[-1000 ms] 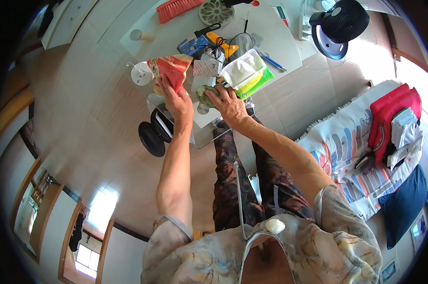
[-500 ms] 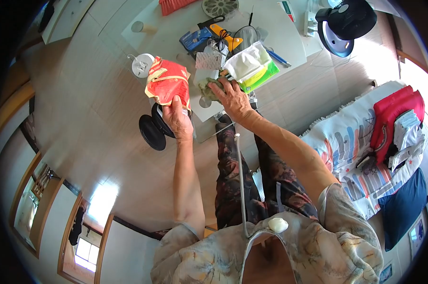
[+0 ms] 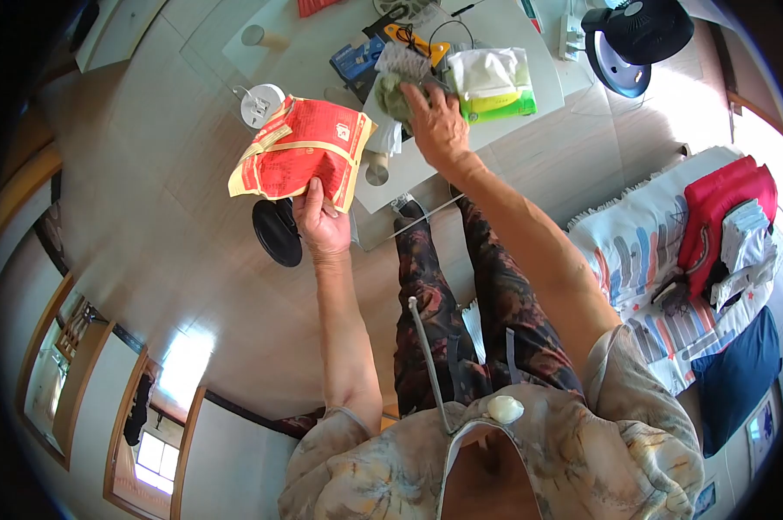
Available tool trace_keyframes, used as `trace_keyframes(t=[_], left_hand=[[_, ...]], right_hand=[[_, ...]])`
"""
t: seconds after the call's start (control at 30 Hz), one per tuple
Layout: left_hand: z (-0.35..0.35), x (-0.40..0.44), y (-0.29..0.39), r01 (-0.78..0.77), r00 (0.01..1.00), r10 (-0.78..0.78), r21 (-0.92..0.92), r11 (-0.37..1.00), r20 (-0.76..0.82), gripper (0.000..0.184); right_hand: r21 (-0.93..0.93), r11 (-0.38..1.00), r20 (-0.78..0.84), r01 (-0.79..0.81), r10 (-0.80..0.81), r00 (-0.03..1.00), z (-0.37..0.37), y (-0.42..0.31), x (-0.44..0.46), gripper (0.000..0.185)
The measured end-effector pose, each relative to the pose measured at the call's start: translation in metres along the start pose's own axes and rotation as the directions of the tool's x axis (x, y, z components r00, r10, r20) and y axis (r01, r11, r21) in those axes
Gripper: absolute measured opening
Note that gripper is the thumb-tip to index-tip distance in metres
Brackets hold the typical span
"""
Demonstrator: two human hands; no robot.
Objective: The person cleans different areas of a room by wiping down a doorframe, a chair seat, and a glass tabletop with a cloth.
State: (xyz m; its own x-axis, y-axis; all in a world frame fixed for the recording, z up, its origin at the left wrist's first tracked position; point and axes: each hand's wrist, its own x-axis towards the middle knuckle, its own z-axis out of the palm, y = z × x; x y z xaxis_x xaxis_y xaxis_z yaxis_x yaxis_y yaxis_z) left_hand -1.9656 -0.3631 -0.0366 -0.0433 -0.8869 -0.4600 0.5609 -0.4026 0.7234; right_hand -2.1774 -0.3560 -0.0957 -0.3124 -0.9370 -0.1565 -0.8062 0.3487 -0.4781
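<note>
My left hand (image 3: 324, 227) pinches the lower edge of a red and yellow packet (image 3: 309, 147), which is spread out beside the white table's (image 3: 391, 186) left edge. On the table, my right hand (image 3: 441, 130) has its fingertips on a crumpled greenish cloth (image 3: 392, 97). Just right of that hand lies a green and white tissue pack (image 3: 493, 84). A clear bubbled plastic piece (image 3: 402, 61) is beyond the cloth. Near the table's front corner stands a small round-topped object (image 3: 376, 172).
Beyond my hands are a blue box (image 3: 357, 59), a yellow tool (image 3: 409, 36) and a pale cylinder (image 3: 257, 36). A white round item (image 3: 261, 106) is at the left edge. A black fan-like device (image 3: 638, 35) stands back right. A black lid (image 3: 277, 234) sits low left.
The red packet has been raised and spread open in my left hand. My right hand has pushed the cloth away across the table; the clear plastic piece and the tissue pack have shifted.
</note>
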Motion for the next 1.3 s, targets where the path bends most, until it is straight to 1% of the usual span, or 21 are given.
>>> trace_keyframes(t=[0.13,0.17,0.2,0.23,0.27,0.37,0.43,0.47,0.53,0.57,0.6,0.63,0.67,0.7,0.83,0.93,1.03,1.1,1.17,1.27,1.3], left_hand=[[-0.016,-0.004,0.001,-0.008,1.000,0.009,-0.027,1.000,0.009,0.038],[-0.018,-0.004,0.001,-0.012,0.999,0.013,-0.033,0.999,0.030,0.039],[-0.010,-0.007,0.003,-0.017,0.997,0.014,-0.036,0.999,-0.070,0.040],[-0.016,-0.008,0.002,-0.030,0.999,0.029,-0.055,0.998,-0.017,0.038],[-0.041,-0.007,-0.001,-0.029,0.997,0.034,-0.072,0.997,0.064,0.038],[-0.024,-0.016,0.005,-0.026,0.983,0.034,0.047,0.999,-0.182,0.031],[-0.013,-0.019,0.010,-0.049,0.975,0.060,0.055,0.997,-0.213,0.032],[-0.021,-0.021,0.009,-0.048,0.978,0.074,0.133,0.990,-0.194,0.033],[-0.047,-0.024,0.005,-0.036,0.983,0.087,0.295,0.955,-0.161,0.034],[-0.047,-0.025,0.006,-0.024,0.983,0.062,0.212,0.977,-0.174,0.033],[-0.041,-0.028,0.007,-0.016,0.981,0.040,0.127,0.992,-0.189,0.033],[-0.037,-0.029,0.007,-0.014,0.979,0.022,0.039,0.999,-0.201,0.033],[-0.039,-0.028,0.005,-0.031,0.974,0.040,0.044,0.999,-0.222,0.033],[-0.041,-0.028,0.004,-0.024,0.977,0.032,0.042,0.999,-0.210,0.034],[-0.040,-0.029,-0.001,-0.010,0.986,0.019,0.057,0.998,-0.165,0.039],[-0.046,-0.028,-0.007,-0.028,0.986,0.034,0.041,0.999,-0.163,0.040],[-0.039,-0.029,-0.007,-0.047,0.988,0.059,0.084,0.995,-0.144,0.037],[-0.029,-0.027,-0.004,-0.051,0.989,0.068,0.129,0.990,-0.128,0.037],[-0.029,-0.024,-0.002,-0.034,0.992,0.051,0.151,0.988,-0.113,0.038],[-0.028,-0.017,0.000,-0.063,0.990,0.093,0.251,0.966,-0.109,0.037],[-0.026,-0.014,0.001,-0.060,0.989,0.096,0.296,0.953,-0.109,0.036]], right_hand=[[-0.019,0.997,-0.057,-0.069,0.068,0.996,-0.002,0.001,0.013,0.047],[0.015,0.999,-0.048,-0.044,0.045,0.998,-0.003,-0.002,0.011,0.047],[0.045,0.999,-0.048,-0.016,0.018,0.999,-0.005,-0.005,0.004,0.047],[0.071,0.997,-0.051,0.015,-0.011,0.999,-0.007,-0.009,-0.001,0.047],[0.080,0.995,-0.032,0.053,-0.050,0.998,-0.009,-0.018,-0.008,0.048],[0.104,0.976,0.076,0.190,-0.198,0.977,-0.003,-0.046,-0.019,0.054],[-0.003,0.951,0.210,0.310,-0.302,0.930,0.010,-0.062,-0.016,0.061],[0.048,0.940,0.255,0.337,-0.338,0.906,0.026,-0.062,-0.011,0.066],[-0.039,0.932,0.299,0.360,-0.333,0.894,0.039,-0.060,0.009,0.066],[-0.079,0.925,0.322,0.372,-0.329,0.888,0.045,-0.058,0.019,0.066],[-0.156,0.914,0.291,0.374,-0.319,0.902,0.043,-0.056,0.033,0.065],[-0.156,0.941,0.279,0.299,-0.248,0.927,0.033,-0.055,0.051,0.065],[-0.166,0.957,0.247,0.238,-0.193,0.950,0.032,-0.048,0.070,0.065],[-0.277,0.942,0.184,0.191,-0.143,0.972,0.025,-0.042,0.085,0.063],[-0.256,0.967,0.113,-0.010,0.040,0.993,-0.001,-0.026,0.125,0.055],[-0.222,0.969,0.129,-0.111,0.142,0.982,-0.018,-0.026,0.134,0.051],[-0.125,0.991,0.068,-0.057,0.066,0.995,-0.016,-0.042,0.142,0.050],[-0.084,0.996,0.004,0.037,-0.036,0.999,-0.008,-0.060,0.146,0.050],[-0.047,0.991,0.111,0.122,-0.116,0.987,0.016,-0.061,0.145,0.050],[-0.115,0.985,0.056,0.132,-0.126,0.990,0.028,-0.069,0.110,0.053],[-0.077,0.986,0.084,0.150,-0.143,0.986,0.027,-0.066,0.090,0.054]])
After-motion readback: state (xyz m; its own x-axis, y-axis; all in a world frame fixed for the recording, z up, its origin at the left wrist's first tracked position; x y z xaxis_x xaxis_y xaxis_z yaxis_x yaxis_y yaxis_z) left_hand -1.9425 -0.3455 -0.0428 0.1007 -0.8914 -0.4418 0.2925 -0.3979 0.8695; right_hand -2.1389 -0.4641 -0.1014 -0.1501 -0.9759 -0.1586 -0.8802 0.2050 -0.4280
